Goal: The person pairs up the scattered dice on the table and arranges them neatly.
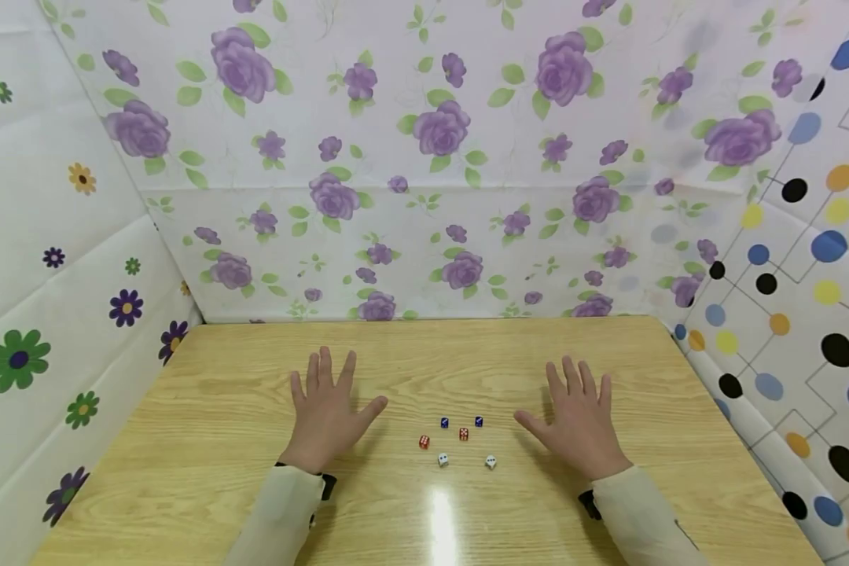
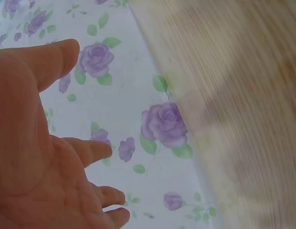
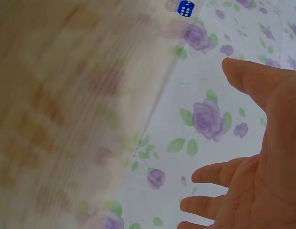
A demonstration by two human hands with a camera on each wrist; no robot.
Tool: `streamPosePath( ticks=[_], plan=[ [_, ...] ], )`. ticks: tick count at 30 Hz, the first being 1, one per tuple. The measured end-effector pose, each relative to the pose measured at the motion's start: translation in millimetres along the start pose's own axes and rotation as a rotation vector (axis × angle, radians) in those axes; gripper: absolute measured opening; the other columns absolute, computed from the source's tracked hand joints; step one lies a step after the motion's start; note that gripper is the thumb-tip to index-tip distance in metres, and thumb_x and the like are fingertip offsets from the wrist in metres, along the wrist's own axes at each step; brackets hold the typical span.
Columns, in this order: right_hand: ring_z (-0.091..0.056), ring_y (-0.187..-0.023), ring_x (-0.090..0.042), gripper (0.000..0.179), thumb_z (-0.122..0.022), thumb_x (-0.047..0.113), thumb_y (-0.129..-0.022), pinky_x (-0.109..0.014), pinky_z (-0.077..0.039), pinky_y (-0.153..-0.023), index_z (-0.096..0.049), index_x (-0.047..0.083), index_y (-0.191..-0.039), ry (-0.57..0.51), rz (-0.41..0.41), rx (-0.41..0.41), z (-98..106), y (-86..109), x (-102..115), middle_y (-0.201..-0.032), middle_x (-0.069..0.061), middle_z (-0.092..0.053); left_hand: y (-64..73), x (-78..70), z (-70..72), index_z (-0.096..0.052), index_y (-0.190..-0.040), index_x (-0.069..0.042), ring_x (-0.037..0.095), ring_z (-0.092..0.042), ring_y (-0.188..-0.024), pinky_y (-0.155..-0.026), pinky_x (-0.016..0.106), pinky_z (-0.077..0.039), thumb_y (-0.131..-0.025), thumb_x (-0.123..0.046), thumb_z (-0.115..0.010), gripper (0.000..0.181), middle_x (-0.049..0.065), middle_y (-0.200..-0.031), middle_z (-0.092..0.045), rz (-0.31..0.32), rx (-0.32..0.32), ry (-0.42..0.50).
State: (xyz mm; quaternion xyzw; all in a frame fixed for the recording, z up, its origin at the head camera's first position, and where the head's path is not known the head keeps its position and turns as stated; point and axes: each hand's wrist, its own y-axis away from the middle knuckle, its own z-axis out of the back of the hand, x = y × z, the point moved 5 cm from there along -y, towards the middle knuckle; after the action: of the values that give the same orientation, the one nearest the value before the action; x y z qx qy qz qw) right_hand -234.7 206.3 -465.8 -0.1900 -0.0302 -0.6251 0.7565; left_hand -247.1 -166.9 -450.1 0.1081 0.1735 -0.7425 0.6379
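Observation:
Several small dice lie in a loose cluster on the table between my hands. Two are blue, a left blue die (image 1: 444, 423) and a right blue die (image 1: 479, 422). Closer in sit a red die (image 1: 424, 442) and another red die (image 1: 464, 434). Nearest me are a white die (image 1: 443, 460) and a second white die (image 1: 491, 461). My left hand (image 1: 328, 420) is left of the dice, fingers spread and holding nothing. To their right, my right hand (image 1: 578, 424) is likewise spread, its palm bare in the right wrist view. One blue die (image 3: 186, 8) shows there at the top.
The wood-grain table (image 1: 184, 440) reaches back to a wall covering with purple roses (image 1: 442, 130). A flower-printed sheet (image 1: 35, 299) borders the left side, and a dotted sheet (image 1: 806, 330) borders the right. Light glares off the table's near middle.

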Motion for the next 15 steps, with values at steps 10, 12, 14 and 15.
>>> streamPosePath(
  ticks=[10, 12, 14, 15],
  plan=[
    [-0.034, -0.144, -0.052, 0.082, -0.070, 0.049, -0.096, -0.072, -0.020, -0.116, -0.043, -0.004, -0.153, -0.030, 0.042, 0.035, 4, -3.0, 8, -0.156, -0.032, -0.039, -0.3, -16.4, 2.8, -0.034, -0.161, -0.008, 0.047, 0.002, -0.156, -0.119, 0.071, 0.001, -0.098, -0.051, -0.066, 0.083, 0.028, -0.169, 0.000, -0.097, -0.029, 0.059],
    [-0.044, -0.137, -0.050, 0.072, -0.071, 0.043, -0.096, -0.068, -0.032, -0.112, -0.050, -0.004, -0.147, -0.050, 0.076, 0.042, 6, -4.3, 14, -0.150, -0.030, -0.047, 1.3, -25.7, 4.0, -0.048, -0.154, -0.007, 0.047, -0.008, -0.155, -0.119, 0.071, -0.011, -0.098, -0.044, -0.070, 0.071, 0.027, -0.169, -0.010, -0.143, -0.032, 0.073],
    [-0.053, -0.130, -0.046, 0.062, -0.073, 0.039, -0.096, -0.063, -0.043, -0.106, -0.057, -0.002, -0.141, -0.076, 0.100, 0.053, 9, -5.4, 21, -0.143, -0.026, -0.055, 2.7, -36.3, 4.6, -0.058, -0.145, -0.008, 0.046, -0.022, -0.151, -0.116, 0.068, -0.027, -0.097, -0.039, -0.072, 0.059, 0.025, -0.164, -0.025, -0.188, -0.025, 0.085],
    [-0.057, -0.126, -0.044, 0.058, -0.073, 0.037, -0.096, -0.061, -0.047, -0.102, -0.061, -0.001, -0.138, -0.091, 0.106, 0.058, 11, -5.8, 25, -0.139, -0.024, -0.059, 3.3, -41.8, 4.9, -0.061, -0.141, -0.008, 0.044, -0.031, -0.147, -0.113, 0.065, -0.034, -0.097, -0.036, -0.073, 0.053, 0.023, -0.160, -0.034, -0.207, -0.021, 0.095]
  ],
)
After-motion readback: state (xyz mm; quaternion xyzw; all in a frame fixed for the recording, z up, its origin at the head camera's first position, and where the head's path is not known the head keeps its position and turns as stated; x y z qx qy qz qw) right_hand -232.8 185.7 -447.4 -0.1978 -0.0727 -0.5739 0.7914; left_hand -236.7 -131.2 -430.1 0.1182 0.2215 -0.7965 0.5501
